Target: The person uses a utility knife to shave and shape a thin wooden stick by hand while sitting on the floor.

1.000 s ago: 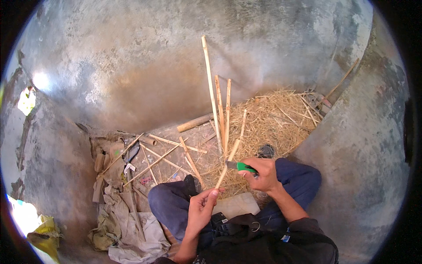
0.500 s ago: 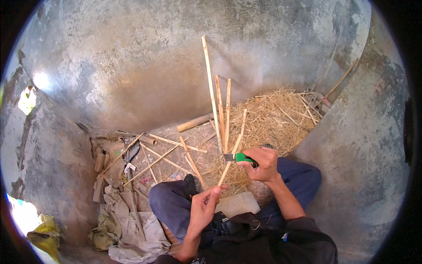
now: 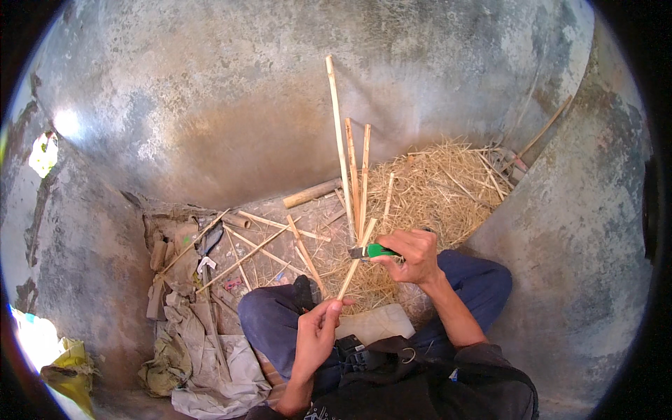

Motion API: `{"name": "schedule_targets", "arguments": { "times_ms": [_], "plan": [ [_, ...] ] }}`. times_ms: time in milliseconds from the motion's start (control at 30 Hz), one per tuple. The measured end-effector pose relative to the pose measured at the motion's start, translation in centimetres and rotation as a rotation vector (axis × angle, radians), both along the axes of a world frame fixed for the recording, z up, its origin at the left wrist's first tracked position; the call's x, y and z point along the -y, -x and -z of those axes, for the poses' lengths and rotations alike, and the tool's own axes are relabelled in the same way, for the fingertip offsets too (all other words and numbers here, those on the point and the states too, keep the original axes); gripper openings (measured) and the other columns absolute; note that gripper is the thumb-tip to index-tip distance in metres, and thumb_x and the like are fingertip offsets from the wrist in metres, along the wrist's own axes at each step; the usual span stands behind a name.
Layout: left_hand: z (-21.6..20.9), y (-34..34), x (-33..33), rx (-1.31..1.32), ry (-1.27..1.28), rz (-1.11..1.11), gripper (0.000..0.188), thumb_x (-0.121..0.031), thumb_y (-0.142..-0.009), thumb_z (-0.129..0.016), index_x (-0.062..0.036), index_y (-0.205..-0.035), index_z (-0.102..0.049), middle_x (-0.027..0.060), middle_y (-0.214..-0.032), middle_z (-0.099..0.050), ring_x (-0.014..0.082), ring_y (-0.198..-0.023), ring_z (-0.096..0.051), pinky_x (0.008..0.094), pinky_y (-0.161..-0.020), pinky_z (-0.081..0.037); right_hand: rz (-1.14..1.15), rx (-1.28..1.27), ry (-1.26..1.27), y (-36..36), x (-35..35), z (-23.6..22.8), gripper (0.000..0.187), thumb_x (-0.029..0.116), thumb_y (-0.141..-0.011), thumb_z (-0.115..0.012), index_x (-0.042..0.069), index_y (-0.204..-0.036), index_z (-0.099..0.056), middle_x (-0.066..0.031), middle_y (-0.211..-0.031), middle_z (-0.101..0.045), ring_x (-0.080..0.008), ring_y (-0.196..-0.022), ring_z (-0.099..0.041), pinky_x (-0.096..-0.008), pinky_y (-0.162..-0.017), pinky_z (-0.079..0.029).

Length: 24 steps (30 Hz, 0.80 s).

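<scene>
Pale stick point(image 3: 348, 279) slants up between the hands point(image 3: 316, 337)

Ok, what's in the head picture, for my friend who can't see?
A seated person holds a pale stick in the left hand and a green-handled cutter across it in the right hand. Beyond are straw, more sticks, a grey wall.

Pale slim stick point(image 3: 351, 274) slants up rightward; green-handled knife point(image 3: 378, 250) crosses it.
</scene>
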<state>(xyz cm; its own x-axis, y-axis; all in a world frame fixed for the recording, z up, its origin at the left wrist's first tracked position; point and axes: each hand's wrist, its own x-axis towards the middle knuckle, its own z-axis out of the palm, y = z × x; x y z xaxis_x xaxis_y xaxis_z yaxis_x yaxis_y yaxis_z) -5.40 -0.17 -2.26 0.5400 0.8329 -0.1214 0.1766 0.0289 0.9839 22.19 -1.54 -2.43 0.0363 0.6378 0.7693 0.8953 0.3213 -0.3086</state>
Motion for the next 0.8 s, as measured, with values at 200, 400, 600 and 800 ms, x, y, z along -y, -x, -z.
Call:
{"name": "schedule_targets", "arguments": {
  "times_ms": [200,400,600,800],
  "plan": [
    [-1.0,2.4,1.6,-0.162,-0.068,-0.006,0.034,-0.025,-0.115,-0.055,0.0007,-0.115,-0.077,-0.0074,-0.071,-0.049,0.0048,-0.065,-0.04,0.0255,-0.059,-0.032,0.407,-0.364,0.066,-7.9,-0.6,4.5,0.032,0.034,-0.097,-0.077,0.004,-0.107,-0.079,-0.0145,-0.094,-0.08,-0.03,-0.08,-0.075,-0.0401,-0.073,-0.056],
    [-1.0,4.9,-1.0,-0.186,-0.223,-0.124,0.024,-0.017,-0.111,-0.061,0.0003,-0.111,-0.076,0.0002,-0.065,-0.05,0.005,-0.061,-0.043,0.0282,-0.053,-0.033,0.544,-0.497,0.168,-19.0,2.8,8.7,0.047,0.044,-0.105,-0.067,0.0,-0.116,-0.075,-0.0202,-0.089,-0.075,-0.0343,-0.083,-0.072,-0.0436,-0.079,-0.054],
    [-7.9,0.4,-6.6,-0.327,-0.811,-0.03,0.021,-0.017,-0.104,-0.071,0.0013,-0.114,-0.074,0.0175,-0.079,-0.068,0.0262,-0.06,-0.061,0.0375,-0.06,-0.048,0.34,-0.368,0.784,-12.1,3.9,10.9,0.043,0.05,-0.101,-0.069,0.012,-0.117,-0.078,-0.0182,-0.095,-0.077,-0.0387,-0.088,-0.074,-0.0498,-0.08,-0.056],
    [-18.3,-10.1,-11.8,-0.042,-1.065,-0.042,0.021,-0.017,-0.104,-0.071,0.001,-0.115,-0.071,0.0177,-0.084,-0.067,0.0294,-0.072,-0.064,0.0382,-0.068,-0.051,0.234,-0.216,1.074,-7.6,4.4,14.8,0.041,0.051,-0.098,-0.069,0.018,-0.12,-0.077,-0.0181,-0.1,-0.079,-0.0425,-0.097,-0.075,-0.0558,-0.086,-0.058]
  ]
}}
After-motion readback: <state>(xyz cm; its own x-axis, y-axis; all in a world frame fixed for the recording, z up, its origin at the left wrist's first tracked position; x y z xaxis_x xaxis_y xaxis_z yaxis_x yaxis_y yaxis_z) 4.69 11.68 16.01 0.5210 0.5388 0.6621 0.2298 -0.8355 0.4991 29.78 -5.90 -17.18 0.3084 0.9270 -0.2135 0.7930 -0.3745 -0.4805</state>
